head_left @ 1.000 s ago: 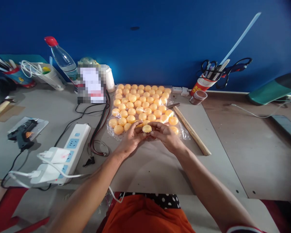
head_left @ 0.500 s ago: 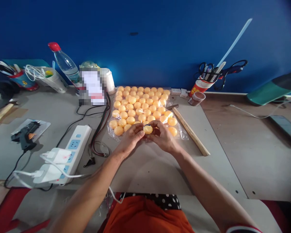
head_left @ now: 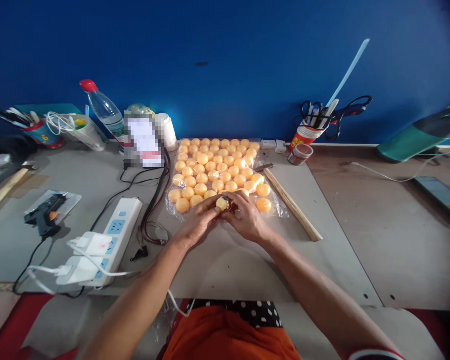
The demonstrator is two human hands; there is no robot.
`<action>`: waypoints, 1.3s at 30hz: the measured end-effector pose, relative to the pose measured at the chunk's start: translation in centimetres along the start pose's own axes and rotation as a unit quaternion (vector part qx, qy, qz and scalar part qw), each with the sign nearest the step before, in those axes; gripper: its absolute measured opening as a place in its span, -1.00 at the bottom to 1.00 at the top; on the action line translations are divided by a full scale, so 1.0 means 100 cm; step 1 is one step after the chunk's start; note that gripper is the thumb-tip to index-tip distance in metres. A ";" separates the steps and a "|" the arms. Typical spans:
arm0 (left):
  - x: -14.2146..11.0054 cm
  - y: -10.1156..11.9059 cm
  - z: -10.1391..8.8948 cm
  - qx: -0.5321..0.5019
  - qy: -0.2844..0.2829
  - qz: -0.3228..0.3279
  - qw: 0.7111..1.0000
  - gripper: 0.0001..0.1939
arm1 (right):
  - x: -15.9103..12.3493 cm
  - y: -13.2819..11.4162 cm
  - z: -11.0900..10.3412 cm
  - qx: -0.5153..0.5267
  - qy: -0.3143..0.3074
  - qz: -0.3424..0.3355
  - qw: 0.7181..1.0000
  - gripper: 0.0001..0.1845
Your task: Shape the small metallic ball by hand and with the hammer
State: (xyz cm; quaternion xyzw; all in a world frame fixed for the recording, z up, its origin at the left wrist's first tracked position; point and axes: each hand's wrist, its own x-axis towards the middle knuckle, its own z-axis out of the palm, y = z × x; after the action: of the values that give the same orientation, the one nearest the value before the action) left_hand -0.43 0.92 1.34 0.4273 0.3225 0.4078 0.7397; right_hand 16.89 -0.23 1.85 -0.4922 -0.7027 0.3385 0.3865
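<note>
Now the yellow piece [head_left: 223, 203] has turned near mid-frame, pinched between my left fingers [head_left: 211, 213] and right fingers [head_left: 242, 202], so less of its face shows, just beside the balls [head_left: 200, 189].

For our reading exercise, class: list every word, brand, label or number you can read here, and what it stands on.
No text here can be read.
Bottle label: too blurred.
Blue-and-red cup, red-and-white cup: yellow marks, too small and blurred.
Upright screen: pixelated.
</note>
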 end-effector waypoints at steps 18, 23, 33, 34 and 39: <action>0.001 -0.030 -0.002 0.109 0.053 0.123 0.985 -0.32 | 0.009 0.013 -0.004 0.205 -0.054 0.084 0.974 -0.65; 0.000 -0.029 -0.006 0.210 0.088 0.140 0.964 -0.47 | 0.010 0.013 -0.003 0.304 -0.067 0.134 0.941 -0.67; -0.003 -0.011 -0.004 0.364 0.106 0.202 0.903 -0.58 | 0.010 0.012 0.000 0.415 -0.059 0.187 0.888 -0.71; -0.003 -0.010 -0.003 0.367 0.101 0.203 0.902 -0.57 | 0.010 0.013 0.000 0.415 -0.059 0.192 0.888 -0.71; -0.003 -0.009 -0.001 0.364 0.093 0.193 0.907 -0.54 | 0.010 0.010 0.000 0.393 -0.059 0.197 0.896 -0.70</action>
State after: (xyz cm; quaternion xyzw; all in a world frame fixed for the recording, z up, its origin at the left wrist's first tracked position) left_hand -0.35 0.46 0.54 0.6809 0.4267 0.4348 0.4066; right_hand 17.09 0.98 1.18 -0.4077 -0.4223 0.6848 0.4320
